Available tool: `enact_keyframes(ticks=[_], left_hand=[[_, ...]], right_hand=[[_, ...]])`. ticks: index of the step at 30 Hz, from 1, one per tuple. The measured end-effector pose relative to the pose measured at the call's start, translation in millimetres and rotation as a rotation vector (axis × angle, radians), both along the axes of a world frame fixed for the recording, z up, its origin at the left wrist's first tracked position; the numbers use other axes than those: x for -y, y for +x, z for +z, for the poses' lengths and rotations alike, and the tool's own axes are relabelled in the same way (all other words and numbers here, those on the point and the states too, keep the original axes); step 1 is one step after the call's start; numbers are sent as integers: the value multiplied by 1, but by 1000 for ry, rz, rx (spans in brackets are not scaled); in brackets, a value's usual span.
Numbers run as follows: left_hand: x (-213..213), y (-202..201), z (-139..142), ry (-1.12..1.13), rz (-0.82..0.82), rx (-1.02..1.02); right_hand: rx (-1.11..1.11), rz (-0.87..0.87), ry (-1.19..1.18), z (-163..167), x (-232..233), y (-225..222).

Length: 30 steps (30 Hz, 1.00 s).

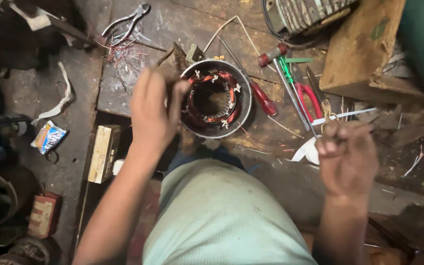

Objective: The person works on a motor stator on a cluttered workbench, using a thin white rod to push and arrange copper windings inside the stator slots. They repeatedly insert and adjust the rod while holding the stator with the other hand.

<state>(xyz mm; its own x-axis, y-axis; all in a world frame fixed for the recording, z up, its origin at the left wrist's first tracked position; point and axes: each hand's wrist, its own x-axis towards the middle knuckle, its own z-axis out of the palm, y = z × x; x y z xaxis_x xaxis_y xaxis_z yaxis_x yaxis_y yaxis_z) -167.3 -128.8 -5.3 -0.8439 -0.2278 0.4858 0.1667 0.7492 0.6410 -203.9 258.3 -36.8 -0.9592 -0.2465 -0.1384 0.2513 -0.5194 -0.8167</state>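
A grimy, dim workbench (pixel 172 24) is strewn with wire scraps. At centre frame the left hand (pixel 154 110) curls loosely around the rim of a copper-wound motor stator (pixel 216 98). At right, the right hand (pixel 347 157) is fisted; what it holds cannot be told.

Pliers (pixel 128 20) lie far beyond my left hand; screwdrivers (pixel 267 100) and red-handled cutters (pixel 310 98) sit just ahead of my right.
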Motion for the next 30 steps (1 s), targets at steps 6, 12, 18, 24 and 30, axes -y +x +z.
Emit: enact_keyframes(ticks=[6, 12, 18, 24, 30], left_hand=[[-25, 16, -4, -201, -355, 219], [-52, -5, -28, -408, -473, 239], [-47, -25, -37, -290, -497, 198], [-63, -42, -53, -84, -266, 266], [-48, -29, -27, -68, -378, 308]], right_hand=[[-131, 12, 171, 42, 37, 3], [-389, -147, 503, 61, 46, 11], [-649, -258, 913, 59, 48, 33], [-816, -11, 1225, 64, 83, 51], [-756, 292, 1499, 49, 117, 40]])
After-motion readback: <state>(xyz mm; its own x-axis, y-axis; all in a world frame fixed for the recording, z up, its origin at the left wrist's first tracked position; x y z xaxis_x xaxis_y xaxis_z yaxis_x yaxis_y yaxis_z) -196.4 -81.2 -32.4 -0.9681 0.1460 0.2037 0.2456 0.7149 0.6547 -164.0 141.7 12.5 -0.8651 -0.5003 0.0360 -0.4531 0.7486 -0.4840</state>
